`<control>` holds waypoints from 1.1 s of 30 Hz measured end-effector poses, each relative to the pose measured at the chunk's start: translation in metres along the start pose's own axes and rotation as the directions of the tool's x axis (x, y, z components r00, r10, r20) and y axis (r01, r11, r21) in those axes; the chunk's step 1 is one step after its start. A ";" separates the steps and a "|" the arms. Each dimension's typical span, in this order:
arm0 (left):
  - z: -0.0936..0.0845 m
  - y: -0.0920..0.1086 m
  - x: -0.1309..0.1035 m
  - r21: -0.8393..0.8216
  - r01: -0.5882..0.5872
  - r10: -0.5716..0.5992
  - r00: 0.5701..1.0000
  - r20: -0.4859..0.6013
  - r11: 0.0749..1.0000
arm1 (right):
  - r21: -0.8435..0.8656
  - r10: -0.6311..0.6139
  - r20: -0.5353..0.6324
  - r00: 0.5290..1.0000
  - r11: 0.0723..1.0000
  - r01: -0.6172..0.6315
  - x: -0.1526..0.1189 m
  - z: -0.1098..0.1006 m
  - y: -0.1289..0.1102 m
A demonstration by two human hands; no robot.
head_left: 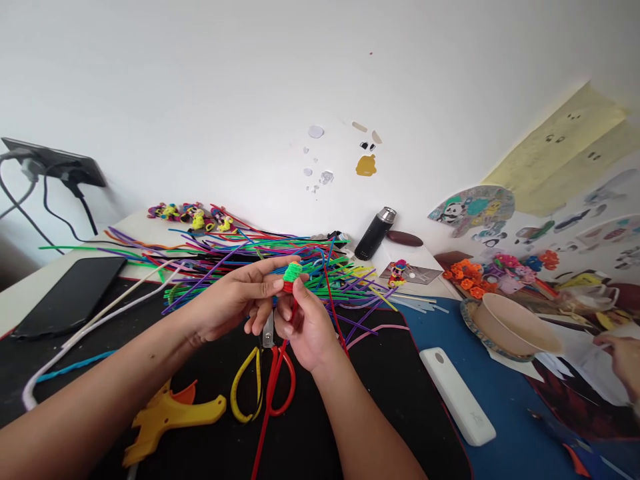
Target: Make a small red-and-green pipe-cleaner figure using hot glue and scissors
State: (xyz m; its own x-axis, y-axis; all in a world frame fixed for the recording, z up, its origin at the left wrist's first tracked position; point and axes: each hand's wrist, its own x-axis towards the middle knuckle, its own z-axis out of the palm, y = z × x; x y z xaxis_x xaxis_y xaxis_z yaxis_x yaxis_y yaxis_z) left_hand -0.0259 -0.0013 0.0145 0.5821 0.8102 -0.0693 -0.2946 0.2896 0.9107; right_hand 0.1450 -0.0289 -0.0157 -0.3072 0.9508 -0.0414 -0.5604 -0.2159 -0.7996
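Left hand (235, 293): pinches the green-and-red coil (293, 274)
Right hand (314, 333): grasps the coil too
Coloured stems (225, 267): heaped beyond the coil
Scissors (259, 370): nearer than the coil

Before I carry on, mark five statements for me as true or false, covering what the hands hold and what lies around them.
1. Both the left hand and the right hand hold the green-and-red piece. True.
2. The black phone lies to the right of both hands. False: the black phone lies to their left.
3. The right hand grips the scissors. False: the scissors lie on the black mat, below the hands.
4. Another person's hand shows at the right edge. True.
5. The trigger tool is blue. False: the trigger tool is mostly yellow.
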 end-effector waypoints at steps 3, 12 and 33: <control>0.002 0.000 -0.001 0.044 -0.023 0.023 1.000 0.001 0.999 | -0.005 -0.010 0.010 1.000 1.000 0.010 0.000 0.000 0.000; 0.003 -0.001 -0.003 0.223 -0.091 0.074 0.994 0.083 0.971 | -0.030 0.001 0.020 1.000 1.000 -0.001 0.000 -0.001 0.000; -0.016 0.006 -0.003 0.390 -0.148 0.118 0.988 0.101 0.909 | -0.038 -0.018 0.006 1.000 0.999 0.018 -0.004 0.008 -0.004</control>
State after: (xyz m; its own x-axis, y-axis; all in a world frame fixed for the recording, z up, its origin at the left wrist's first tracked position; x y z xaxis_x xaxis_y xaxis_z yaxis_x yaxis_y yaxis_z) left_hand -0.0416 0.0062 0.0132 0.6167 0.7832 0.0798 -0.0582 -0.0557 0.9967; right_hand 0.1426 -0.0340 -0.0076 -0.3015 0.9532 -0.0236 -0.5359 -0.1899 -0.8226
